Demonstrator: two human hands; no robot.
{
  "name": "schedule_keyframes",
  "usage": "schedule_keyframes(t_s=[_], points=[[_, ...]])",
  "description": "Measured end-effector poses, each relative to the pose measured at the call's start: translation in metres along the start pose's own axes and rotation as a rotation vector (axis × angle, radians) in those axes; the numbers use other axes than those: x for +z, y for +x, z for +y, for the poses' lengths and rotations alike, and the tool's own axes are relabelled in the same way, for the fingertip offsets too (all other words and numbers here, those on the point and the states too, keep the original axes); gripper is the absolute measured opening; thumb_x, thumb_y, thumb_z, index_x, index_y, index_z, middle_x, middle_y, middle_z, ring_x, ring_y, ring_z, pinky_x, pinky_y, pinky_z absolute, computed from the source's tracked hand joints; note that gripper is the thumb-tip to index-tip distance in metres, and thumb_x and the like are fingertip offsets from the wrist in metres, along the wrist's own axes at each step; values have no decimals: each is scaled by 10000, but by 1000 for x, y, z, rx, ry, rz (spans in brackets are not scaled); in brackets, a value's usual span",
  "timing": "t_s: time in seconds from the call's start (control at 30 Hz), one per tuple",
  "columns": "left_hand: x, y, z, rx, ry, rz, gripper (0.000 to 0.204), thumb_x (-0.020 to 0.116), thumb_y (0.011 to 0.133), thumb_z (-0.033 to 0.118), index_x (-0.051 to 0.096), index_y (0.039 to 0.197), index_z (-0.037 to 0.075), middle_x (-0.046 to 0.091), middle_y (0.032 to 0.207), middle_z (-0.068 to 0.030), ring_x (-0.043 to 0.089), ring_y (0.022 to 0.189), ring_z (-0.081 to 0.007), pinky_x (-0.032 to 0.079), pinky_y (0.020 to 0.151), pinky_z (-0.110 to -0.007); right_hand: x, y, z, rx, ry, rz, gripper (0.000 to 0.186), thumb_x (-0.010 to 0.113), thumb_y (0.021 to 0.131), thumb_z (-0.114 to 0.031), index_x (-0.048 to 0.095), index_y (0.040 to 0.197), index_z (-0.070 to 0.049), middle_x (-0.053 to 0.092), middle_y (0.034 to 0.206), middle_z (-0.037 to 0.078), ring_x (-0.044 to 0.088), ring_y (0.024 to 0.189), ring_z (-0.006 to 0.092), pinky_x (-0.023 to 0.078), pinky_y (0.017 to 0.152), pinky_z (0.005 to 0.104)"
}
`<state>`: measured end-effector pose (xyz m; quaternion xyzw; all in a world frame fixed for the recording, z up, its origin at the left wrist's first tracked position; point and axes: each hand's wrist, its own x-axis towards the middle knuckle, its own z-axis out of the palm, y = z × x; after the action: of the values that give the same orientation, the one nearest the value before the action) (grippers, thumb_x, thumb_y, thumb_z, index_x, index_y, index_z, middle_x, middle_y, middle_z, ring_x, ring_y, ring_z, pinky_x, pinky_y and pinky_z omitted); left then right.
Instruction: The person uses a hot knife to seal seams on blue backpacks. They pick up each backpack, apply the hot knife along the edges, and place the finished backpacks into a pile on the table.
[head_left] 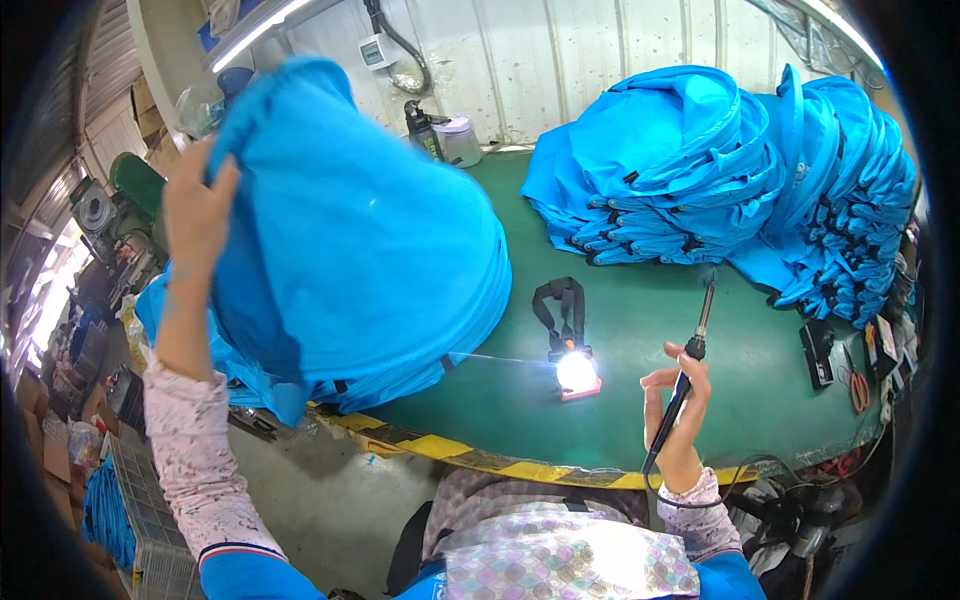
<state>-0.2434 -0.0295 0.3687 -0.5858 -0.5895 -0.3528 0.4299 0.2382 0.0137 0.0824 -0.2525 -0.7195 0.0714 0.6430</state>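
Note:
My left hand is closed on the edge of a bright blue fabric piece, lifting it at the left side of the table. The lifted part is smeared by motion, and some of my fingers are hidden by the cloth. More blue pieces lie stacked beneath it. In my right hand is a soldering iron with a black handle, its metal tip pointing up and away from me. A lit headlamp with a black strap rests on the table between my hands.
Heaps of blue fabric pieces cover the far right of the green table. Scissors and a black box lie near its right edge. A black bottle and a lidded tub stand by the wall.

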Motion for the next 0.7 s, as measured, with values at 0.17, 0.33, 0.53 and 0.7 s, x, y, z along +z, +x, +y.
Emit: schedule_keyframes(t_s=[0.17,0.33,0.53,0.7], points=[[-60,1,11,-466,-715,-14,563,636,930,243,514,1401,-39,660,1179,-190,679,1007,-280,574,867,-370,19,29,-32,166,220,176,672,656,963,-190,260,1489,-57,473,1413,247,660,1035,244,523,909,389],[-32,-59,92,-789,-1085,159,512,639,925,192,520,1358,-54,639,1229,-172,649,1045,-257,534,912,-341,47,77,-65,86,434,337,901,762,889,-259,168,1528,-35,336,1504,238,486,1300,355,366,1101,455],[26,-165,152,-943,-1370,48,696,659,938,156,317,1498,-73,505,1417,-230,569,1201,-341,475,1019,-437,62,71,-64,30,-178,464,815,724,849,-33,221,1490,-18,333,1474,215,362,1360,316,280,1135,433],[52,-204,172,-341,-635,253,561,705,920,181,464,1366,-56,625,1231,-180,630,1042,-296,511,878,-363,66,51,-9,72,-94,455,587,629,928,-59,298,1410,-11,439,1419,199,418,1319,271,296,1129,436]])
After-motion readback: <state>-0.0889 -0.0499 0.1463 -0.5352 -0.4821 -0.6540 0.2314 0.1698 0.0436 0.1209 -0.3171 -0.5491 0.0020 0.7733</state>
